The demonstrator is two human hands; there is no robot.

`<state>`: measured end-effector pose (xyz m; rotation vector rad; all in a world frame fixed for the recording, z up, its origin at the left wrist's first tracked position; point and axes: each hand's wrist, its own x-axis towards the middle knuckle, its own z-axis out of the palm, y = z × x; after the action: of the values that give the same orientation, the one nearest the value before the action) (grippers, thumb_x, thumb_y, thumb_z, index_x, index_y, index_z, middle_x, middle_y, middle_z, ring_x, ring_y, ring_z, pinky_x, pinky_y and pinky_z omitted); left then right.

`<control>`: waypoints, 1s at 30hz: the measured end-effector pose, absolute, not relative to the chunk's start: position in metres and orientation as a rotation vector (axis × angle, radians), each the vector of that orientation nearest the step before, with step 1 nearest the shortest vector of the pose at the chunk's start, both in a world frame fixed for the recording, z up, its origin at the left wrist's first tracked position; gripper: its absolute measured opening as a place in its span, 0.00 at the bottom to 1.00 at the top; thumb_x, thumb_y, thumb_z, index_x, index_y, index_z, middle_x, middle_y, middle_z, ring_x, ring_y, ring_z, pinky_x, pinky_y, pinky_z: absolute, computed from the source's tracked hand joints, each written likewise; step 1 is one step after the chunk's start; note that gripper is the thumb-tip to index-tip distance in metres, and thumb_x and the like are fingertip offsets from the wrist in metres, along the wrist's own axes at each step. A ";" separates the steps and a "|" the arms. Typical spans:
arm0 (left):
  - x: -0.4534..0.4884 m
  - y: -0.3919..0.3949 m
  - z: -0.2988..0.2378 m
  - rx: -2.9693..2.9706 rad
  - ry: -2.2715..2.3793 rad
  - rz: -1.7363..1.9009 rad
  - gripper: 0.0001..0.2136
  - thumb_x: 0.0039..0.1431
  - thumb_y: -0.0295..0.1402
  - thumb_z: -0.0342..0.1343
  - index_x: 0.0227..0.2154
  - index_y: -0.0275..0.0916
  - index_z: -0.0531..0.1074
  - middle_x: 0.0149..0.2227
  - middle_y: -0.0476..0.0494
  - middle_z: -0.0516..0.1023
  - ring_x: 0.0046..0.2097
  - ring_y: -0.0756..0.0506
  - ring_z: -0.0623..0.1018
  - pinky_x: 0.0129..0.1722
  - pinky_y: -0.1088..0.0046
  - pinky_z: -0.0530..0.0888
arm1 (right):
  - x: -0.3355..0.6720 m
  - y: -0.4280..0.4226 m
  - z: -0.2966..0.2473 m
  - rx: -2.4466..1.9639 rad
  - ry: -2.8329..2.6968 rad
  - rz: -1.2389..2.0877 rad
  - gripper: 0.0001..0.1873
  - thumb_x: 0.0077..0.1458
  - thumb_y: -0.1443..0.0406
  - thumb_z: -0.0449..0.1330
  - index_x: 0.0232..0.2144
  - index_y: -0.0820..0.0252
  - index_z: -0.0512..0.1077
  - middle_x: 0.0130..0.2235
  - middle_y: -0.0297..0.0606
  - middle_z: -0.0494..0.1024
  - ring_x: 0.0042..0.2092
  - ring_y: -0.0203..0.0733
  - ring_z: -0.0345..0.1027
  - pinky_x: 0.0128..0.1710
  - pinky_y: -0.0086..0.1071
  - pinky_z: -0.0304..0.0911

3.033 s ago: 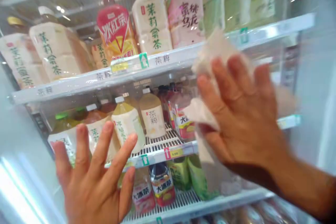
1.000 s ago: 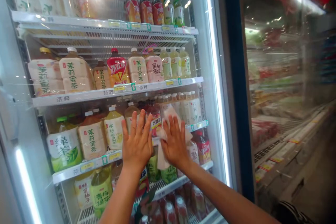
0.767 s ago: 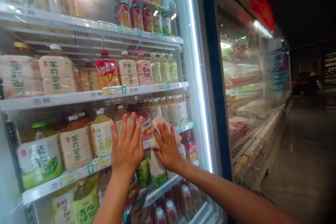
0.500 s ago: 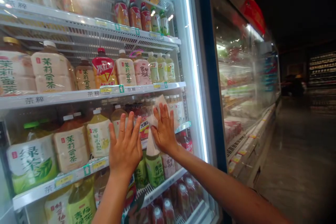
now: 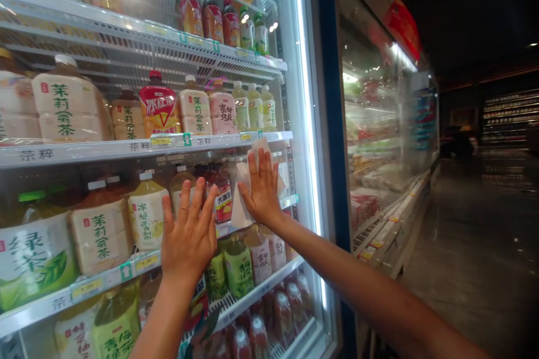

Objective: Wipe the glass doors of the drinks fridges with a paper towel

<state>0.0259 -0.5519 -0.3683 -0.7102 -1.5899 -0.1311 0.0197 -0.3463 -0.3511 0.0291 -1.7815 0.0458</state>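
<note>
My right hand holds a thin pale cloth flat against the glass door of a lit drinks fridge. Its fingers are stretched over the cloth, with the thumb out to the left; part of the cloth shows above the fingertips and part hangs below the thumb. To the left, my left hand is open, fingers spread and palm toward the glass, with nothing in it. Behind the door, bottled teas stand on shelves, among them a green-labelled bottle below the hands and a red-labelled one between them.
A bright light strip and a dark blue frame edge the fridge on the right. Beyond stands an open-front chilled display case beside a shiny aisle floor. White shelf edges carry price tags behind the glass.
My right hand has moved slightly upward over the glass with the cloth. The cloth's hanging end has risen off the green-labelled bottle. The view has shifted a little to the right.
</note>
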 end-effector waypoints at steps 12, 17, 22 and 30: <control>0.026 -0.554 -0.369 -0.749 -1.612 -0.171 0.32 0.67 0.33 0.52 0.71 0.45 0.50 0.74 0.42 0.49 0.75 0.40 0.44 0.74 0.47 0.36 | 0.027 -0.323 -0.335 0.265 -1.874 -0.134 0.44 0.68 0.51 0.48 0.74 0.57 0.30 0.76 0.45 0.32 0.76 0.53 0.17 0.73 0.61 0.28; 0.027 -0.553 -0.369 -0.737 -1.610 -0.169 0.32 0.67 0.33 0.51 0.71 0.45 0.49 0.74 0.42 0.49 0.75 0.41 0.44 0.74 0.48 0.36 | 0.024 -0.345 -0.339 0.193 -1.820 -0.060 0.45 0.69 0.54 0.47 0.73 0.57 0.22 0.76 0.44 0.28 0.75 0.53 0.16 0.73 0.62 0.29; 0.026 -0.553 -0.369 -0.723 -1.621 -0.134 0.33 0.67 0.33 0.52 0.71 0.46 0.48 0.74 0.43 0.47 0.75 0.40 0.43 0.73 0.48 0.35 | 0.029 -0.368 -0.409 0.485 -1.827 -0.179 0.46 0.67 0.52 0.49 0.74 0.55 0.27 0.76 0.41 0.28 0.76 0.56 0.20 0.72 0.63 0.28; 0.025 -0.553 -0.369 -0.686 -1.618 -0.060 0.31 0.68 0.34 0.49 0.71 0.41 0.49 0.74 0.43 0.48 0.75 0.40 0.43 0.74 0.48 0.35 | 0.013 -0.382 -0.274 0.098 -1.765 -0.001 0.42 0.71 0.60 0.43 0.72 0.55 0.17 0.76 0.42 0.30 0.76 0.52 0.20 0.72 0.62 0.31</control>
<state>0.0248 -0.5532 -0.3693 -0.6860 -1.6178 -0.0597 0.0125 -0.3817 -0.2737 0.0975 -1.7647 -0.0007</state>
